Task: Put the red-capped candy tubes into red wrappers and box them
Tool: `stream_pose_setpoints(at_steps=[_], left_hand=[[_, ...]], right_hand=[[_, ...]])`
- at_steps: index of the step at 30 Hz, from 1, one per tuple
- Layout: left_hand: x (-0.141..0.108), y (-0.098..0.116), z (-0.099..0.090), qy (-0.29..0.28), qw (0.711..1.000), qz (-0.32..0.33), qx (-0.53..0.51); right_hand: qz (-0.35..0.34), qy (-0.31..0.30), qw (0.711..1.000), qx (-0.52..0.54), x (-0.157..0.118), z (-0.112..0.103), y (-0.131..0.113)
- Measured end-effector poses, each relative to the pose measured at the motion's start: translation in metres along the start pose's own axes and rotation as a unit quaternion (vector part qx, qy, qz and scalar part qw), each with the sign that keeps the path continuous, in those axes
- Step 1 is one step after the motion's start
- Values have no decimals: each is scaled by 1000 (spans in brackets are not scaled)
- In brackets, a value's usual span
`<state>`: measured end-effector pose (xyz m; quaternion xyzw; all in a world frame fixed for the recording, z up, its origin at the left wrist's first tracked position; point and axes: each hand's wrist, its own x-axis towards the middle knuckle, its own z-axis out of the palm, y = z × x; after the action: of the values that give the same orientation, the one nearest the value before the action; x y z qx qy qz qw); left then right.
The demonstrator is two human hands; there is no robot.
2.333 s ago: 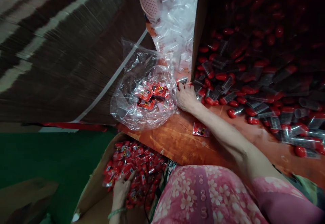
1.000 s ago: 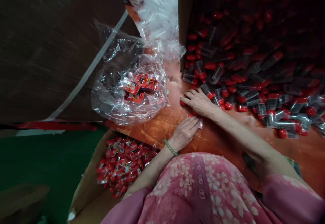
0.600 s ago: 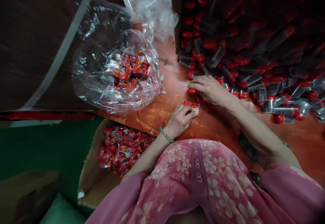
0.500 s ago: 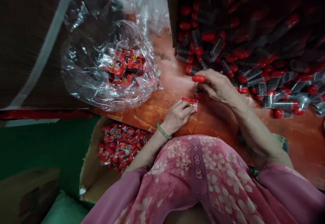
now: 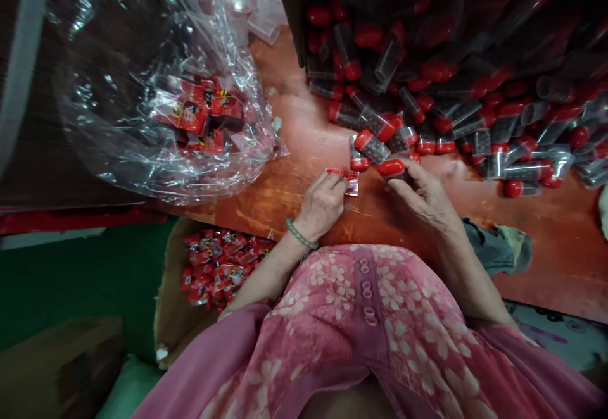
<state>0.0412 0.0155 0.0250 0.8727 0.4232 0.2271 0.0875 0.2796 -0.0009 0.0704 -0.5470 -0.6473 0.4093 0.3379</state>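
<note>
My left hand [image 5: 323, 202] is closed on a small red and clear packet [image 5: 352, 185], low over the orange-brown table [image 5: 294, 115]. Between the thumb and fingers of my right hand [image 5: 422, 194] is a red-capped piece [image 5: 391, 168]; the rest of it is too dark to make out. Just behind my hands lie clear tubes with red ends, one of them a dotted tube [image 5: 375, 148]. A green bead bracelet [image 5: 302, 234] circles my left wrist.
A clear plastic bag [image 5: 228, 172] with red packets spreads at the left. Many red-capped tubes [image 5: 527, 170] are heaped at the back right. Below left, a cardboard box [image 5: 173, 299] holds red packets. A greyish-green cloth [image 5: 494, 248] lies at the right.
My right hand has come down and slightly right with the red-capped piece. More tubes now lie behind my hands. The view has shifted, and the bag appears further left.
</note>
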Motion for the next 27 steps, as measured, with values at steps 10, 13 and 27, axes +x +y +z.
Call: stream_pose_setpoints(at_steps=[10,13,27], left_hand=[[5,7,-21,147,958,-79,-233],[8,16,-30,139,945,-69,-287],[11,22,-40,124,893,-161,-402]], right_hand=[[-58,3,998,6,-7,1,-17],[-111,-8,994,14,-7,0,-28],[-48,0,999,-2,-11,-14,-35]])
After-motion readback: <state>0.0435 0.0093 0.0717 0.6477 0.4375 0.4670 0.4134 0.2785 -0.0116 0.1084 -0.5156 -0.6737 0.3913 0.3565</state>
